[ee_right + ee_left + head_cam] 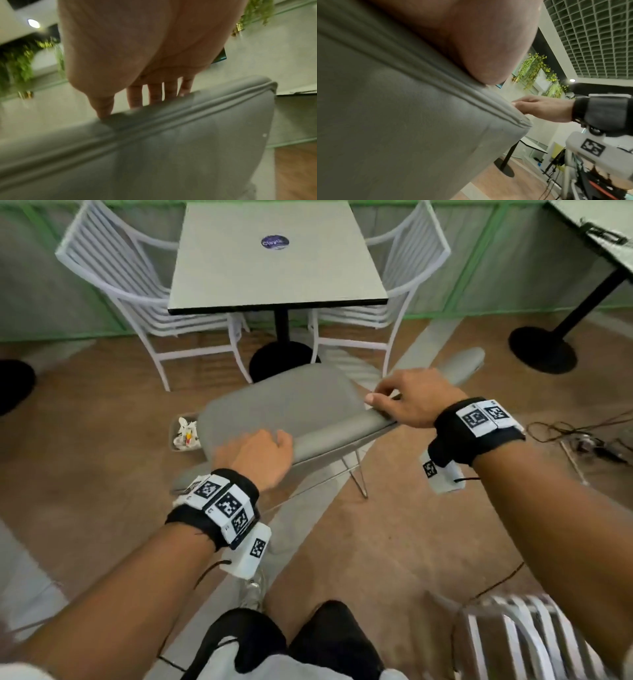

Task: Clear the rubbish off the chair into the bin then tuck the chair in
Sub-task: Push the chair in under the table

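- Progress: rubbish step looks done. Grey chair [287, 405] shows a bare seat in the head view, no litter visible on the cushion.
- Small bin [174, 436] sits on the floor just beside the seat's far-left edge; crumpled white paper [186, 433] with a few coloured bits lies inside it. Judged to be the rubbish from the chair.
- Remaining: the tuck-in. Chair stands apart from the square table [274, 258], angled, its seat pointing roughly toward the table's black pedestal [282, 350]. It is not yet under the tabletop.
- Left hand [257, 455] lies over the top of the backrest near its left end, fingers curled down over the front edge; the left wrist view shows only the heel of the palm against the piped seam. Reads as a hold on the backrest.
- Right hand [409, 402] is on the backrest's top edge further right. The right wrist view shows fingers [155, 94] reaching over the rim and thumb set against the near face; a light grip with bent fingers, not a tight clench.
- Both hands therefore on the chair, placed for a push or a turn toward the table, by my reading.
- Chair appearance: padded grey upholstery, rounded corners, a raised double seam along the backrest, thin pale metal legs [359, 477]. Fabric looks smooth and clean where visible.
- Two white slatted chairs [113, 278] already flank the table at left and right; the near side is open for this one.
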A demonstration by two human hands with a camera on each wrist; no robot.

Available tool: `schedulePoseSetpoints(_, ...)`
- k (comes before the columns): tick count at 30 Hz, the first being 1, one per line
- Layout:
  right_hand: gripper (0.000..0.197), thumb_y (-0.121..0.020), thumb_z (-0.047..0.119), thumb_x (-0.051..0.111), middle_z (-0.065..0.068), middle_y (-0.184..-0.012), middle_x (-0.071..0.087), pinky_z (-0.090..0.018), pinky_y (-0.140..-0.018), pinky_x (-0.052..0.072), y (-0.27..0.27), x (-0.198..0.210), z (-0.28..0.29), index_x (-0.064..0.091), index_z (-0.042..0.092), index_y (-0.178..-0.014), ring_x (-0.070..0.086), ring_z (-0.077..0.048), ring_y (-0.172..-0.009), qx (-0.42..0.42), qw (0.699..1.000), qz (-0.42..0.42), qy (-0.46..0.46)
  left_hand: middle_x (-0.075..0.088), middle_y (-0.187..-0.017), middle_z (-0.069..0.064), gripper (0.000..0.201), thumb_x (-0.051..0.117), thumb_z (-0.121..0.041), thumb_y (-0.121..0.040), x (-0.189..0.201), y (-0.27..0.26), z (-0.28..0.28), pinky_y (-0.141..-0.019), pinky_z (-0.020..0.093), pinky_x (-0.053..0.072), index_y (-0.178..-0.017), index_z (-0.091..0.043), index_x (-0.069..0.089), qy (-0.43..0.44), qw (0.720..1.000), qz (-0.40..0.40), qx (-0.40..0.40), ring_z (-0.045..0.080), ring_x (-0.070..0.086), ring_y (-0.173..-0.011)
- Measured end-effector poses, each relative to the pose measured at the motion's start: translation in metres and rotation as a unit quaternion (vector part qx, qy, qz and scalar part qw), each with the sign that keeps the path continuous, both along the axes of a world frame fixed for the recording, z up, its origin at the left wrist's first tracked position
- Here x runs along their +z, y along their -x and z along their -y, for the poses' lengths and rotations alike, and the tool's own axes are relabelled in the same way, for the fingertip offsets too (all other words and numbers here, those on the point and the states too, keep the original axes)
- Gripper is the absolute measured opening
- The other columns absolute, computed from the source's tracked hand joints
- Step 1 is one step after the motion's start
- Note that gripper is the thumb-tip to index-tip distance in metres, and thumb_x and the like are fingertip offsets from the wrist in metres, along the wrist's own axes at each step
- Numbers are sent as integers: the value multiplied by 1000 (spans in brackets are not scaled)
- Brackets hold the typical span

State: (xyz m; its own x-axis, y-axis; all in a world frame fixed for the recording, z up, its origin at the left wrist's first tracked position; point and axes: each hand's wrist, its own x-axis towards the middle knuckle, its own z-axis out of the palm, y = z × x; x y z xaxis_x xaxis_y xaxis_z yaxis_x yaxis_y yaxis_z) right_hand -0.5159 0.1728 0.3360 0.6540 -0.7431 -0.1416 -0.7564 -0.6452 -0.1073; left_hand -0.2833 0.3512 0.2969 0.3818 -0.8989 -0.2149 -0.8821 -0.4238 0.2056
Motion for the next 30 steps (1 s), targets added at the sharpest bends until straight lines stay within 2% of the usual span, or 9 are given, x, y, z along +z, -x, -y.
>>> schedulePoseSetpoints(1,66,-92,73,23,-5,-88,71,-37,-75,40,4,-4,9,71,27,-93,61,-27,-82,-3,999,-36,10,68,-98,15,69,9,-52,-87,0,4,-1,-73,38,43,-92,-12,65,12,999,24,22,36,62,-86)
schedulePoseSetpoints(3,74,-92,71,14,-7,-77,68,-38,-77,35,10,-12,18,71,25,-86,58,-28,-76,-1,997,-59,48,69,-90,17,68,14,-53,-91,5,11,-2,-74,39,47,-86,-11,67,37,997,49,47,36,62,-79)
schedulePoseSetpoints(6,68,-95,62,16,-9,-70,65,-41,-86,35,8,-19,15,73,26,-85,57,-27,-74,-11,995,-51,84,66,-79,15,62,19,-51,-91,8,12,-1,-66,37,44,-75,-12,64,61,994,80,35,34,52,-66)
schedulePoseSetpoints(10,65,-94,55,19,-12,-68,63,-40,-87,38,2,-26,10,72,21,-79,56,-29,-73,-31,993,-38,103,56,-60,8,52,26,-45,-88,11,5,-3,-60,34,39,-60,-11,54,75,993,85,11,32,49,-56)
schedulePoseSetpoints(13,62,-95,52,22,-10,-68,64,-41,-89,40,1,-23,5,70,19,-75,56,-27,-72,-38,994,-39,97,44,-52,2,50,30,-42,-88,14,1,-3,-57,32,34,-59,-11,55,77,993,88,-10,30,49,-54)
schedulePoseSetpoints(16,59,-95,51,24,-8,-69,65,-42,-89,41,-3,-22,-6,67,18,-72,57,-27,-74,-38,994,-53,92,46,-51,2,50,31,-41,-88,16,-13,-5,-55,32,35,-57,-10,54,68,994,77,-28,30,52,-53)
schedulePoseSetpoints(22,67,-95,59,14,-3,-73,65,-40,-82,35,-25,-27,-41,60,21,-66,54,-24,-78,-40,993,-46,104,57,-56,5,49,28,-46,-82,19,-66,-11,-61,35,51,-58,-11,53,51,995,86,-29,29,56,-57)
schedulePoseSetpoints(26,71,-97,66,10,2,-73,64,-38,-78,36,-30,-26,-51,61,25,-72,56,-22,-76,13,995,-19,98,58,-59,4,43,31,-47,-79,15,-97,-16,-60,34,47,-63,-14,55,74,993,93,-2,30,56,-59)
schedulePoseSetpoints(30,65,-96,69,16,2,-64,60,-35,-72,38,-14,-25,-39,52,26,-64,55,-23,-65,-15,995,16,102,59,-61,4,37,31,-42,-81,8,-94,-21,-59,33,41,-66,-16,54,105,987,118,12,31,54,-60)
